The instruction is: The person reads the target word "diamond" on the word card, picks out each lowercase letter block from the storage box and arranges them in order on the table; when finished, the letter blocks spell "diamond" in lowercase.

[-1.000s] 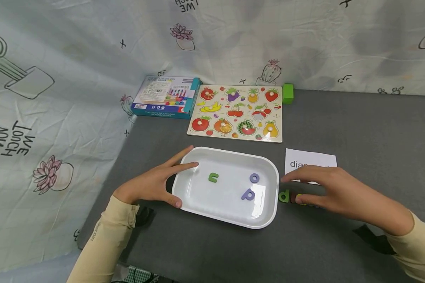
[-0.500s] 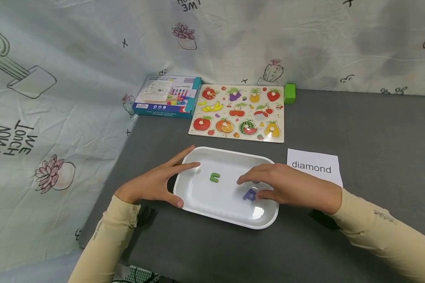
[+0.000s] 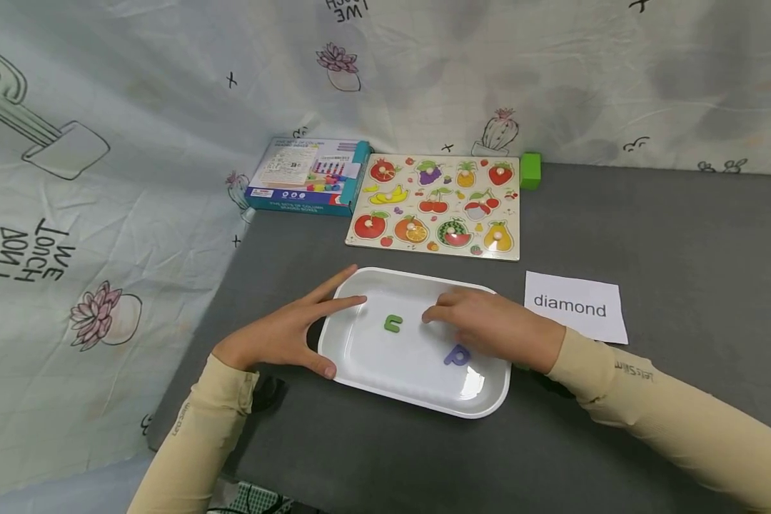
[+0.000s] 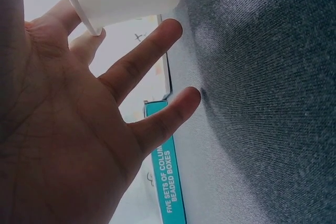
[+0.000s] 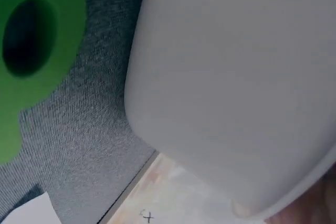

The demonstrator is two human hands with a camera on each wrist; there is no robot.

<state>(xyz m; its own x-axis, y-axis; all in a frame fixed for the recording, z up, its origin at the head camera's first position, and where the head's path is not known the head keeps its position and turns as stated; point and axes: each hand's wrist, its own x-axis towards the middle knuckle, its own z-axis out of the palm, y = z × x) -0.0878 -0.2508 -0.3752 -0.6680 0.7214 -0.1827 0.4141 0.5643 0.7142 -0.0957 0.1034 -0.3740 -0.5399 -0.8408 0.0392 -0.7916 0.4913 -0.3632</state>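
Note:
A white tray [image 3: 385, 364] lies on the grey table. At its left end is my left hand [image 3: 276, 332], thumb and fingers spread against the rim; the left wrist view shows two straight fingers [image 4: 157, 121] below the tray's edge. My right hand [image 3: 488, 321] reaches over the right side into the tray, fingers bent downward. It covers the spot of the purple letter o, which is hidden, so a grip on it cannot be seen. A purple letter p [image 3: 457, 355] lies just below that hand. Left of it is a green letter n [image 3: 393, 323].
Outside the tray's right wall is a green letter d [image 5: 68, 40], mostly hidden in the head view. A card reading "diamond" [image 3: 575, 307] lies to the right. Behind are a fruit puzzle board [image 3: 417, 203], a beaded-boxes carton [image 3: 305, 175] and a green block [image 3: 530, 171].
My right hand has moved left from the small letters beside the card into the tray, and its fingers have bent down over the purple o. My left hand has stayed at the rim.

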